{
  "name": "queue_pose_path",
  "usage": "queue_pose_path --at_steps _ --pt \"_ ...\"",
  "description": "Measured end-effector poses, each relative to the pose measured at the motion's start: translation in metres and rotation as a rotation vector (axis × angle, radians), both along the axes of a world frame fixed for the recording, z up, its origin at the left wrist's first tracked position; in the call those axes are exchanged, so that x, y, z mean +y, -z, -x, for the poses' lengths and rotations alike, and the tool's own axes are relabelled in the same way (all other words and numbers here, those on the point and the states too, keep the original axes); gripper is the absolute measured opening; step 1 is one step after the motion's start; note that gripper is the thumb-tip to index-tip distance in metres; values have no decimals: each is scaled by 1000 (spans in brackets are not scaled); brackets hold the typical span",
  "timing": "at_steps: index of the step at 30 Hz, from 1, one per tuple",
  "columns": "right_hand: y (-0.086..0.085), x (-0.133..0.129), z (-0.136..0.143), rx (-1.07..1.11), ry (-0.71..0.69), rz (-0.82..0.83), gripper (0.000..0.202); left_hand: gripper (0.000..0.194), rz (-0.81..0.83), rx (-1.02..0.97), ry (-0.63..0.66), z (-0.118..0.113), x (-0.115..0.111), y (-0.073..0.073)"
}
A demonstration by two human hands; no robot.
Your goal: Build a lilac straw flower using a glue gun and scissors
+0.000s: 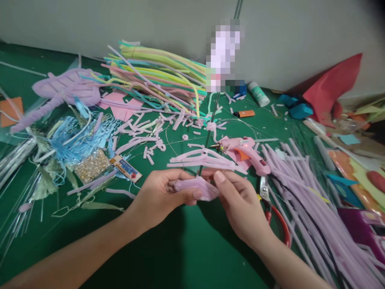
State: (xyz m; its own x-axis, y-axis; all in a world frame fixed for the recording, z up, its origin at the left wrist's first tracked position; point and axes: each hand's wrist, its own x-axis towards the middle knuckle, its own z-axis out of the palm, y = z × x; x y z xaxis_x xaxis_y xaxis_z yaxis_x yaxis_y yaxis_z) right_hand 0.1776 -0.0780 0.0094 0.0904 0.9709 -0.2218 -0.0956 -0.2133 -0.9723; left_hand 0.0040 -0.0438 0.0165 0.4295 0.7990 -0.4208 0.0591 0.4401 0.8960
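Between my hands is a small lilac piece (192, 185) built from rows of fuzzy pipe cleaners. My left hand (155, 196) is closed on its left side, the thumb lying across the front. At the right end, my right hand (240, 198) pinches the same piece with thumb and fingers. A thin dark rod (215, 107) rises from the piece, leaning slightly right. Just beyond my fingertips, an arched frame of lilac pipe cleaners (204, 157) surrounds the rod. Higher up the rod, a lilac shape is blurred by pixelation.
A pink glue gun (245, 150) and red-handled pliers or cutters (279, 224) lie right, beside long lilac pipe cleaners (313, 216). Behind are coloured pipe cleaners (159, 72), cut bits and an orange lighter (244, 114). Blue tassels (72, 136) and a bead bag (92, 166) lie left.
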Motion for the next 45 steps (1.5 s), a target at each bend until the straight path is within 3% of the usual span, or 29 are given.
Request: queue_pose_path --at_steps 6,11,17,21,27,31,35,39,42,45 --pt "-1 0 -6 40 17 -20 31 28 35 -48 -21 2 2 1" --pt "1 -2 -6 16 -43 -8 26 56 88 -108 -122 1 4 4" --pt "-1 0 -6 -61 -21 -17 19 40 73 -96 -132 2 6 3" --pt "0 1 -9 -73 10 -4 23 37 -83 19 -221 7 11 4" --pt "0 7 -12 155 51 50 36 27 -522 307 -358 24 32 12" --pt "-13 13 -15 405 -51 233 50 16 -655 259 -404 31 44 17" --pt "-21 11 -13 499 -181 396 71 8 -786 180 -384 32 44 21" --pt "-15 1 -5 486 -332 347 52 7 -867 136 -364 32 35 19" --pt "-10 -5 -3 427 -346 323 50 33 -833 94 -365 30 26 8" --pt "-7 -7 -5 389 -300 317 55 53 -512 -30 -327 28 19 -5"
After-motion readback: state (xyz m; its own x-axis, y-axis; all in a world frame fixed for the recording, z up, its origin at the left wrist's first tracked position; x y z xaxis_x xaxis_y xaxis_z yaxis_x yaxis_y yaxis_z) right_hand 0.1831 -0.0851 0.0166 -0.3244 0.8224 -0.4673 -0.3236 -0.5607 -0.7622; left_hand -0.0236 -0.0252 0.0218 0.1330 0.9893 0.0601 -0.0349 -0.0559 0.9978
